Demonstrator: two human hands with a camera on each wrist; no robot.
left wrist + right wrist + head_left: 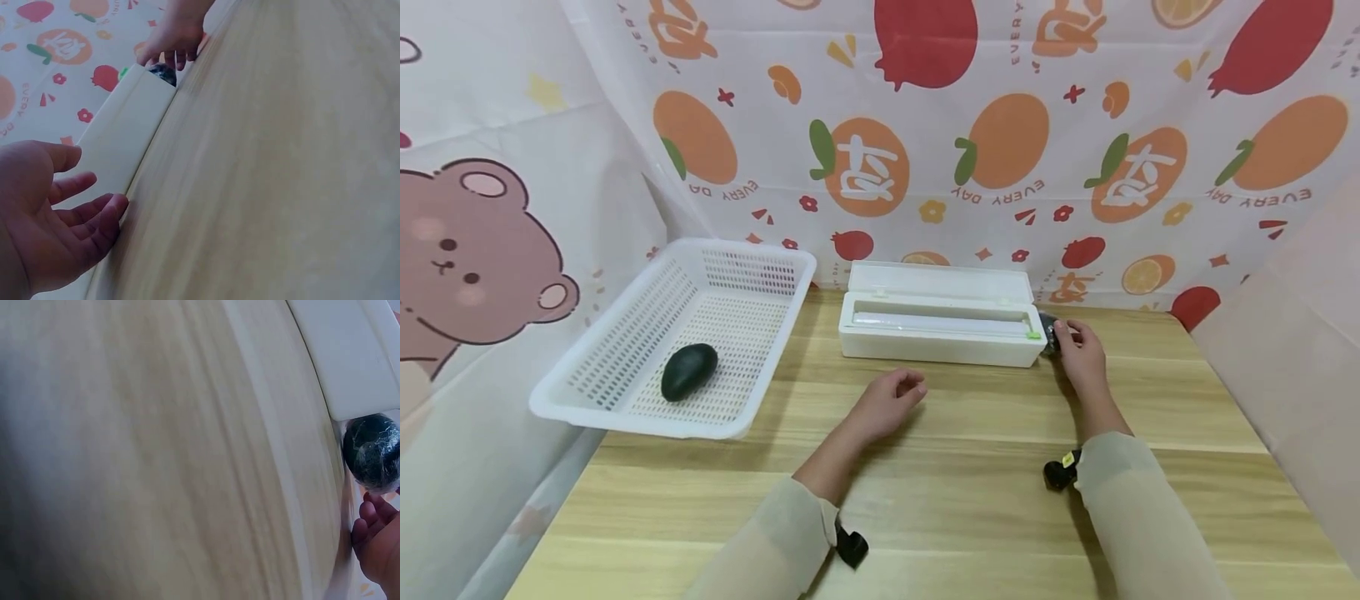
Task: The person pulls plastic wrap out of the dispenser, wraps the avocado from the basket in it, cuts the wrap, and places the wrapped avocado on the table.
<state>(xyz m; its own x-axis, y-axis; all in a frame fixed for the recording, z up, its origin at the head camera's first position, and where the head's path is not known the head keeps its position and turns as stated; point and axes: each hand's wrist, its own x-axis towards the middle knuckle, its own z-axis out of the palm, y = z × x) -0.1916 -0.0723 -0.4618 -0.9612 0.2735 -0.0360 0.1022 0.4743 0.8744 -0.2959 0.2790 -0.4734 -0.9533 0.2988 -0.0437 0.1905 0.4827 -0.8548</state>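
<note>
A dark green avocado wrapped in clear film [373, 452] lies against the right end of a white cling film dispenser [940, 340]. My right hand [1082, 357] is at this wrapped avocado, fingertips close to its near side in the right wrist view; light contact cannot be ruled out. In the left wrist view the dispenser's end partly hides the avocado. My left hand [889, 403] hovers in front of the dispenser, fingers loosely bent and holding nothing. The dispenser's lid stands raised, showing a pale roll inside and a green slider [1033, 335] at the right.
A white perforated basket [760, 367] stands on the left, holding one dark green avocado [689, 372]. All of this rests on a wood-grain table [955, 492]. Fruit-printed sheeting [925, 225] hangs behind the dispenser, and more sheeting borders both sides.
</note>
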